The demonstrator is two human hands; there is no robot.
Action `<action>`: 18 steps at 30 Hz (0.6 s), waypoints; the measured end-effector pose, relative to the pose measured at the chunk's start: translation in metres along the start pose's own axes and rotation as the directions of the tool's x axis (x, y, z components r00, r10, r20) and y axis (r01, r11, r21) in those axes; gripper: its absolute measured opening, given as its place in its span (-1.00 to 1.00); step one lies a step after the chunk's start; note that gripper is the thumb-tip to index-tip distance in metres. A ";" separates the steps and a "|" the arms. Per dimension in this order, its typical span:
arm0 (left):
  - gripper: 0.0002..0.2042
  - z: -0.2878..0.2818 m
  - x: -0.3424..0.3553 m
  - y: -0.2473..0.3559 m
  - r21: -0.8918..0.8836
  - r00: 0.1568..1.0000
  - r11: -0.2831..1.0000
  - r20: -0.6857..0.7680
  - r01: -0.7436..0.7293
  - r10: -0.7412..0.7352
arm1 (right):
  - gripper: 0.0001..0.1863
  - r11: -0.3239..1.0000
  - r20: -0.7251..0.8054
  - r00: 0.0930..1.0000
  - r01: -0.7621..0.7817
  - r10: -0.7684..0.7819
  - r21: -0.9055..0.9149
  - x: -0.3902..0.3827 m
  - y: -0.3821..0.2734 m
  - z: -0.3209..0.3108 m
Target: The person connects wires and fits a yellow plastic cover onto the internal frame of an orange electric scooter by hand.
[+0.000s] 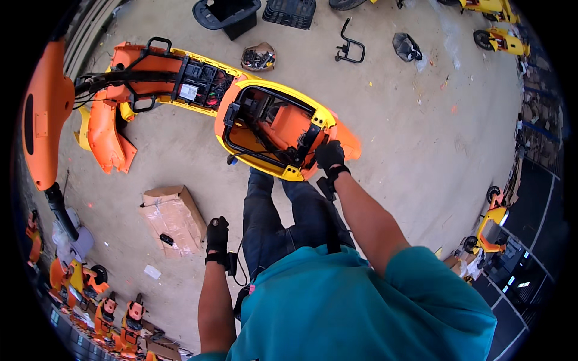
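An orange and yellow scooter [283, 123] stands before me, its rear compartment open, showing a black tubular frame and orange inner tub, with a wired battery bay [198, 87] further forward. My right hand [330, 157], in a black glove, is at the rear right edge of that compartment, fingers curled on something hidden. My left hand [217, 236], also gloved, hangs closed beside my leg, with a small light-coloured object at it that I cannot make out. The orange handlebar cowl [48, 120] rises at the left.
A flattened cardboard box [171, 213] lies left of my legs. Beyond the scooter lie a black bin [229, 27], a tray of parts [257, 58], a bent black bracket [350, 48] and a dark bag [404, 47]. More scooters [108, 313] line the edges.
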State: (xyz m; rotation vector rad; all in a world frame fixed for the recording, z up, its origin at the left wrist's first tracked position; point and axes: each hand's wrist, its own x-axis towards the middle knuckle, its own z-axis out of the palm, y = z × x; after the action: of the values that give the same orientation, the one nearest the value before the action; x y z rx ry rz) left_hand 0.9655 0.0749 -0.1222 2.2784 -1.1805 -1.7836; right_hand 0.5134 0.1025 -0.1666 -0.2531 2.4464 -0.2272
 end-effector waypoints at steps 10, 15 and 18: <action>-0.64 0.035 0.018 0.043 0.146 0.985 0.977 0.098 -0.155 0.142 | -0.56 0.962 0.180 0.981 -0.114 0.069 0.249 -0.015 -0.017 -0.039; -0.61 0.051 0.041 0.044 0.029 0.983 0.985 0.073 -0.171 0.168 | -0.45 0.982 0.230 0.971 -0.102 0.065 0.156 -0.018 -0.020 -0.047; -0.56 0.073 0.071 0.041 0.013 0.986 0.988 -0.059 -0.156 0.157 | -0.47 0.960 0.308 0.951 -0.090 0.004 0.266 -0.034 -0.023 -0.061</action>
State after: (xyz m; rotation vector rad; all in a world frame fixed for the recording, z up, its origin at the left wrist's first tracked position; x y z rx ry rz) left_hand 0.8864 0.0360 -0.1882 2.1593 -1.3177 -1.6470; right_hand 0.5037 0.0940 -0.0937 -0.0961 2.0815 -0.4706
